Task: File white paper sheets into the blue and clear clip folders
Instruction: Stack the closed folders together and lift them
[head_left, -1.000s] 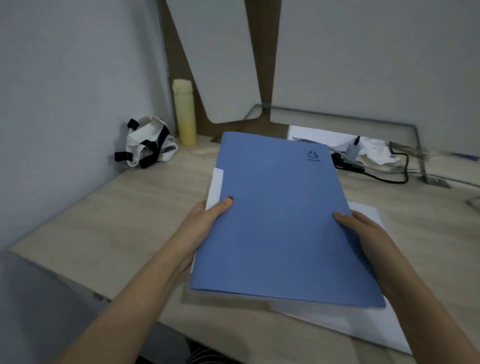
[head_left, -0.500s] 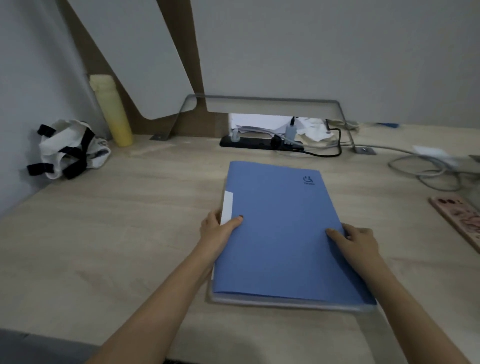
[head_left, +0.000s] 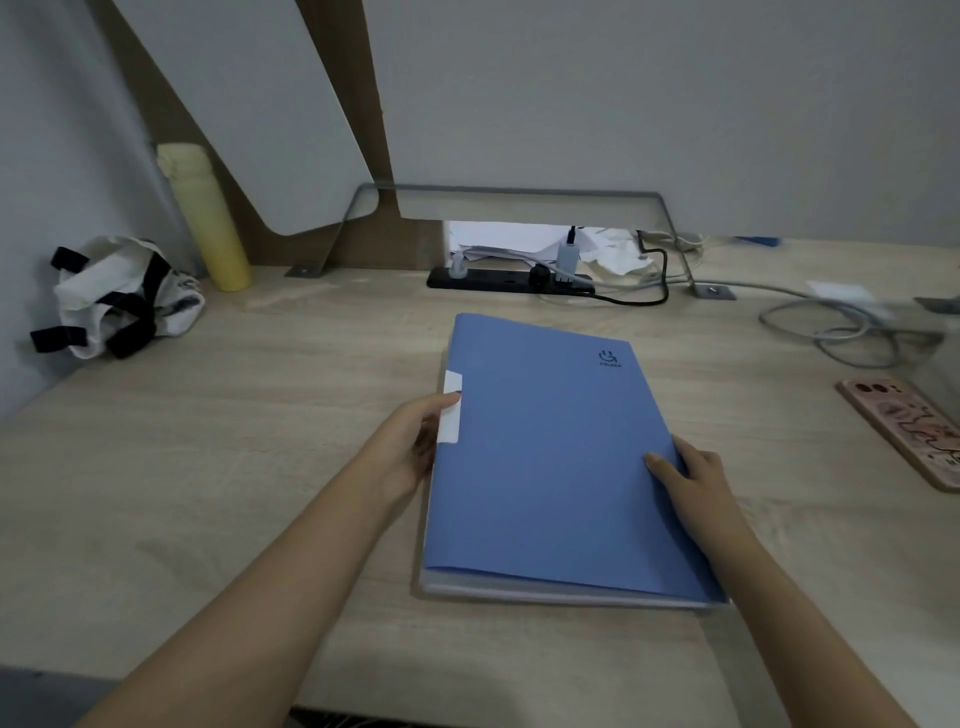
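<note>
Blue folder (head_left: 550, 457) lies flat & closed on the desk (head_left: 234, 441), centre, w/ a clear folder (head_left: 571, 595) under it showing as a pale edge along the near side. A sec ago I had the blue one lifted & tilted off the desk; half a sec ago it was already down, so little has changed since, except my left thumb has slid off the cover onto the white tab. My left hand (head_left: 410, 447) sits at the spine edge, fingers loosely curled, thumb tip on the white clip tab (head_left: 452, 410), not gripping anything. My right hand (head_left: 691, 473) rests flat on the cover near the right edge, fingers together & open, pressing lightly, holding nothing.

Count: 1 blue folder, 1 clear folder, 1 white tab, 2 hands. Also 1 yellow bottle (head_left: 208, 218) back left, 1 white bag w/ black straps (head_left: 119, 296) beside it, 1 black power strip (head_left: 509, 280) at the back, 1 phone (head_left: 909, 431) in a pink case far right. Loose white papers (head_left: 519, 241) behind the strip, can't count them.
</note>
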